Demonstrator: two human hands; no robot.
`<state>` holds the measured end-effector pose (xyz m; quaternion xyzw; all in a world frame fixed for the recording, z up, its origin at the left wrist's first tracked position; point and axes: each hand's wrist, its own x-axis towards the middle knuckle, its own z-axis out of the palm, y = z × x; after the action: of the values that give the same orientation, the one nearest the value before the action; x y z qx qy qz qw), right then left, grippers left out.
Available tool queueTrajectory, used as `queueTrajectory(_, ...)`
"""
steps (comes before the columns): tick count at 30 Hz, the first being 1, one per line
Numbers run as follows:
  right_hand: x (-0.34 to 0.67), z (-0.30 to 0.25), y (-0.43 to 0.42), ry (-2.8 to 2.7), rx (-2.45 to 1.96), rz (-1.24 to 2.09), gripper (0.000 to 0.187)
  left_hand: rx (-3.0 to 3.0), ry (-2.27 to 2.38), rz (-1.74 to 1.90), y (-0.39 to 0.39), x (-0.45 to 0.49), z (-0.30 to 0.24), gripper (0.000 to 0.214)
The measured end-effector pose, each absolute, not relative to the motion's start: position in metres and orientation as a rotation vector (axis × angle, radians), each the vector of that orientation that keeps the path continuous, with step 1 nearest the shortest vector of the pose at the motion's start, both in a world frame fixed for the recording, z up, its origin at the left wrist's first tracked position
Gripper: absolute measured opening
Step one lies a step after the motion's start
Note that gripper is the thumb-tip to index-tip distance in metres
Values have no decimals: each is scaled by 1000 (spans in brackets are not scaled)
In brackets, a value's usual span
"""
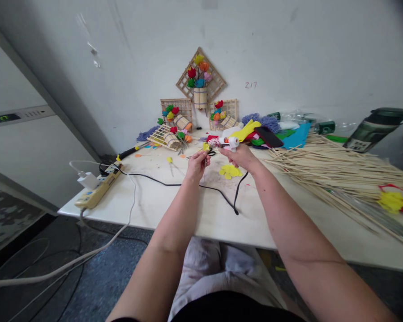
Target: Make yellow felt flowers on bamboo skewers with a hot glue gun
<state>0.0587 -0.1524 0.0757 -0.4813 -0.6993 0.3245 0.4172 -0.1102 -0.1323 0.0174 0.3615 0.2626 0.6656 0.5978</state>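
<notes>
Over the middle of the white table, my left hand (197, 165) pinches a small yellow flower (205, 146) on a thin stem. My right hand (240, 156) is wrapped round a white hot glue gun (229, 142), its nozzle end turned left toward the flower. A black-handled pair of scissors (212, 152) lies just behind my left hand, partly hidden. Below the glue gun, several cut yellow petals (229, 171) are piled on the table. Another yellow flower piece on a stem (169, 160) rests to the left.
Flower baskets on a lattice (200, 97) lean against the wall. Wooden sticks (336, 165) spread across the right side, near a dark bottle (372, 130). A power strip (99, 188) sits at the left edge; a black cord (168, 184) crosses the table.
</notes>
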Motion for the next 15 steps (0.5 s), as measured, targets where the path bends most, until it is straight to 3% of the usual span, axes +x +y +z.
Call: queueTrajectory(15, 61, 77, -154, -1793, -1132, 827, 32, 818, 581, 1525, -131, -111, 16, 18)
